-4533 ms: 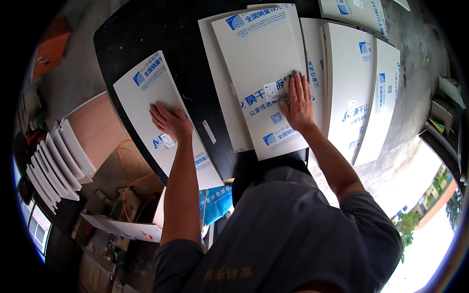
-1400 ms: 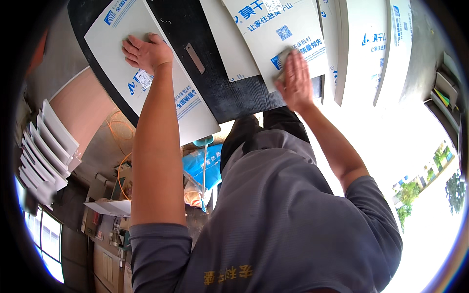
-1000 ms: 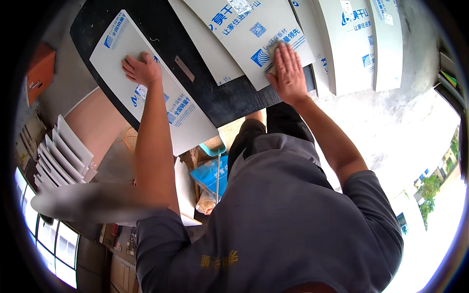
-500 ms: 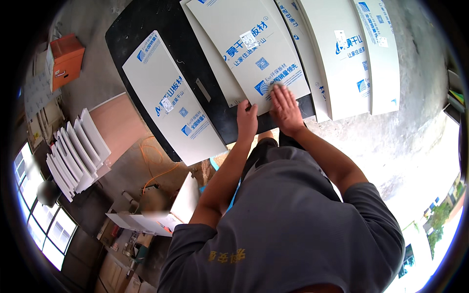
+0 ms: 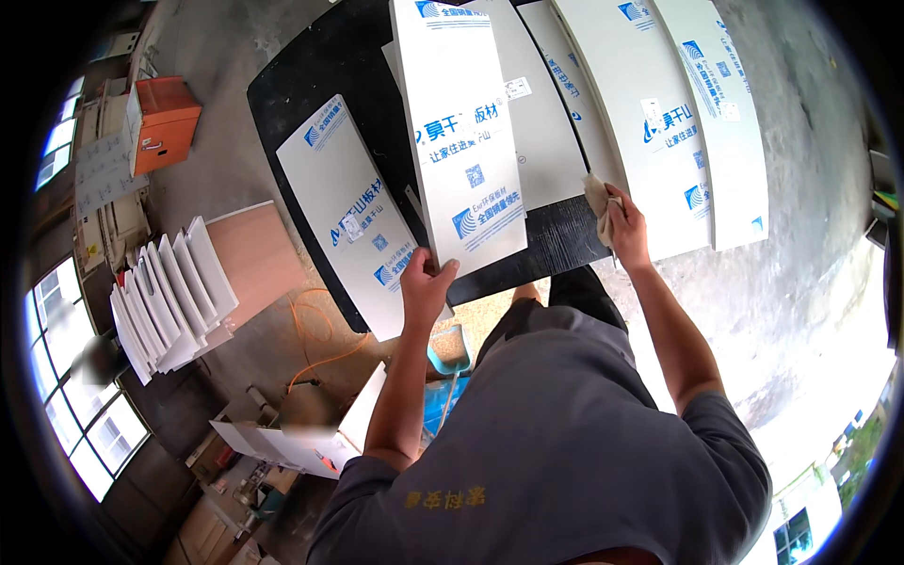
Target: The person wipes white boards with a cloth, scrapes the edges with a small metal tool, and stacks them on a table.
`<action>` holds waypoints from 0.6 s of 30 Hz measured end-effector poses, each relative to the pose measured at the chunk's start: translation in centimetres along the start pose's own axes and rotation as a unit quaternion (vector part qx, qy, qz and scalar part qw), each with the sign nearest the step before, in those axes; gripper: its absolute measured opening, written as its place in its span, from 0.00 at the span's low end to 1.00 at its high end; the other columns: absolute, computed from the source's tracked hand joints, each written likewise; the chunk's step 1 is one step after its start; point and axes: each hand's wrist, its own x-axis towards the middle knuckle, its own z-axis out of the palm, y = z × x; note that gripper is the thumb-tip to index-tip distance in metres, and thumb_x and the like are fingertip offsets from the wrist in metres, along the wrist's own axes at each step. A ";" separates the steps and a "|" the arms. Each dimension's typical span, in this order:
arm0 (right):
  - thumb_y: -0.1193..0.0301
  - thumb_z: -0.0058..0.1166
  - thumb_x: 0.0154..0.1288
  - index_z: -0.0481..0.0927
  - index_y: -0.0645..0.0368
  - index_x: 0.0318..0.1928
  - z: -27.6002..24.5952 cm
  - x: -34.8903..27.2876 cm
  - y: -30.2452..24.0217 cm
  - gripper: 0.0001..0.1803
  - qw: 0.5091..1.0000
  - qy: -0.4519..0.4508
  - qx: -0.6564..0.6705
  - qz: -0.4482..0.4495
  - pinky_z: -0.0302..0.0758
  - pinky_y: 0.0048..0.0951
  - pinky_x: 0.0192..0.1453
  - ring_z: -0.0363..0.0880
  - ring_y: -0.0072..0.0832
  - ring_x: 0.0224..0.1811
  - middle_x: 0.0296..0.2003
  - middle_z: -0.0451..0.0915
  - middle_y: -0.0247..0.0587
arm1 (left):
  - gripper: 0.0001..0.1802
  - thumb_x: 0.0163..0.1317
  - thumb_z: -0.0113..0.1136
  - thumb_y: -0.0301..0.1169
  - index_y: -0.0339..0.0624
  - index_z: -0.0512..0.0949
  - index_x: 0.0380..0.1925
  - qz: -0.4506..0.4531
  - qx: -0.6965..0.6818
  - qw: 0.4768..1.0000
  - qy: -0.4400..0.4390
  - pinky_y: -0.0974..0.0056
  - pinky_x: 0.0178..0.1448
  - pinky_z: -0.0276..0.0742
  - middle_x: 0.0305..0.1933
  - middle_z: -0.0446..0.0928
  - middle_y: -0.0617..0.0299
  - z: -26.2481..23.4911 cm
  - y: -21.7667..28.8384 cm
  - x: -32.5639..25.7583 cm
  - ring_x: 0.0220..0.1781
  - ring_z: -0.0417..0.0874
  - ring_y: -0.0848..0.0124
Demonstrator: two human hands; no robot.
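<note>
My left hand is closed on the near left corner of a long white board with blue print, thumb on top. This board is tilted, with one long edge showing. In my right hand is a crumpled beige cloth, close to the near end of the boards on the right. Beside the held board, another white board lies on the black tabletop. A narrower printed board rests on the left, its near end reaching past the table edge.
Two more printed boards lie on the right. Left of the table stand several upright white panels by a pinkish sheet. An orange cabinet, an orange cord and a blue dustpan are on the floor.
The printed board has shifted left and tilted, exposing the board beside it. My left hand has moved left with its corner. My right hand has come off the board and moved right with the cloth.
</note>
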 end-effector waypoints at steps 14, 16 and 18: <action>0.64 0.42 0.87 0.73 0.66 0.72 -0.1 0.5 -7.3 0.24 0.991 0.075 0.006 -0.112 0.70 0.29 0.72 0.77 0.29 0.65 0.63 0.80 0.47 | 0.58 0.47 0.53 0.12 0.40 0.45 0.83 0.227 0.138 0.959 -0.097 0.22 0.80 0.38 0.87 0.38 0.43 9.1 6.7 -1.4 0.87 0.35 0.35; 0.66 0.41 0.87 0.72 0.66 0.72 0.3 0.5 -8.1 0.24 0.990 0.070 -0.019 -0.119 0.70 0.30 0.73 0.77 0.31 0.66 0.64 0.80 0.48 | 0.58 0.47 0.54 0.11 0.41 0.46 0.83 0.249 0.112 0.956 -0.102 0.21 0.79 0.42 0.87 0.40 0.44 8.2 6.0 -0.8 0.87 0.39 0.36; 0.68 0.40 0.86 0.71 0.65 0.73 0.9 0.2 -9.0 0.23 0.990 0.061 -0.044 -0.116 0.68 0.32 0.75 0.76 0.33 0.69 0.66 0.79 0.49 | 0.59 0.48 0.57 0.11 0.41 0.46 0.83 0.225 0.169 0.956 -0.086 0.20 0.78 0.43 0.87 0.40 0.44 9.4 5.0 -2.1 0.87 0.40 0.35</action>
